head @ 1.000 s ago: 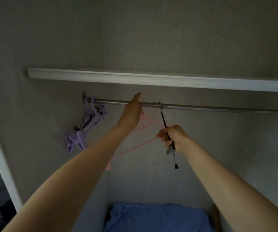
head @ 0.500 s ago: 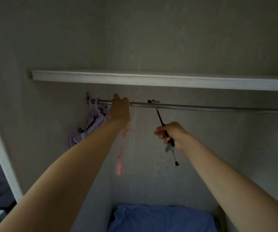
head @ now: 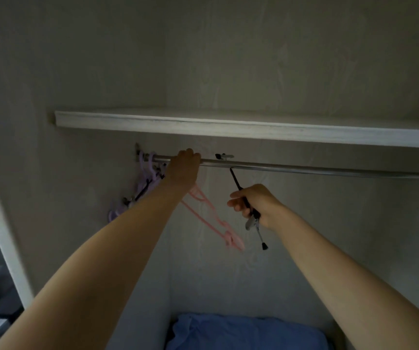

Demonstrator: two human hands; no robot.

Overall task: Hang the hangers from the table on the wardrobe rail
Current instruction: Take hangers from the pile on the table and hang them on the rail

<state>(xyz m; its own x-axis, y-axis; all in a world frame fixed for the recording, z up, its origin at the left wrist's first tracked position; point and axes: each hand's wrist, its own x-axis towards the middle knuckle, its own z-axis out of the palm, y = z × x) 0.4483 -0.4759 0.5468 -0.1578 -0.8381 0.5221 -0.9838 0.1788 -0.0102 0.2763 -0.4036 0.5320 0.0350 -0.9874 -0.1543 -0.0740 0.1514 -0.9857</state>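
Hanging in progress inside the wardrobe, both arms raised to the wardrobe rail (head: 304, 170) beneath the shelf (head: 228, 126). Left hand (head: 184, 170) up at the rail, fingers (head: 190, 154) curled over the top of it, apparently seating the hook of a pink hanger (head: 211, 221); hook itself hidden behind the hand, so cannot tell whether fully on. Pink body trails down and right from the hand, tilted. Right hand (head: 254, 203) gripping a black hanger (head: 247, 205), fingers wrapped round its thin body, metal clip just below the fist; hook end at the rail, looks caught on it just right of the left hand. Bunch of purple hangers (head: 145, 183) already on the rail, crowded at its far left end by the bracket. Blue cloth (head: 241, 332) on the wardrobe floor below.

Judgement for doing it well: confirm the pink hook sits right over the rail before letting go, then let it swing down square. Keep hold of the black one until its hook bears the weight. Leave some space between them, or slide both left toward the purple bunch without tangling arms. Dim light; check by feel.
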